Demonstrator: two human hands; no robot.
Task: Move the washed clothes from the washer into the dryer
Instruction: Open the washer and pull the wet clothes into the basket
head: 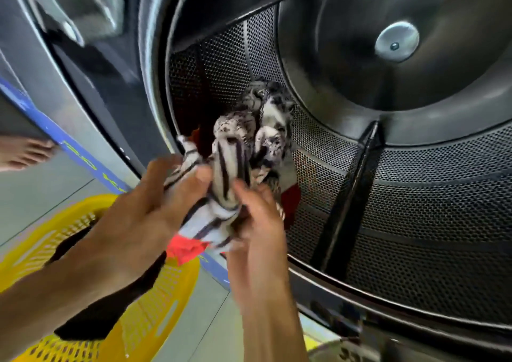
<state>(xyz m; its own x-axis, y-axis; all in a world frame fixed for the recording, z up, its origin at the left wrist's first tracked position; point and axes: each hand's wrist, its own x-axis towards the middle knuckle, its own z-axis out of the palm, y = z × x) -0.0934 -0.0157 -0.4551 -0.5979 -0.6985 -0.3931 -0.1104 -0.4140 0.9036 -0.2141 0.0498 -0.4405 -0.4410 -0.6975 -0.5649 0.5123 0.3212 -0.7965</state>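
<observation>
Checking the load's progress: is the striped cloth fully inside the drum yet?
No. The striped cloth is bunched in both hands, left hand and right hand, at the drum opening.

The drum [415,195] is perforated, glossy metal — the striped garment [221,173] soft cloth, the yellow basket [155,314] slotted plastic.

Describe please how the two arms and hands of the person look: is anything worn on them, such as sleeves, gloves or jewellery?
Both arms are bare as far as the picture shows: no sleeves come into view on either forearm. The left hand and the right hand wear no gloves. No ring, watch or bracelet can be seen, although motion blur softens the fingers, so a thin ring could go unnoticed.
</observation>
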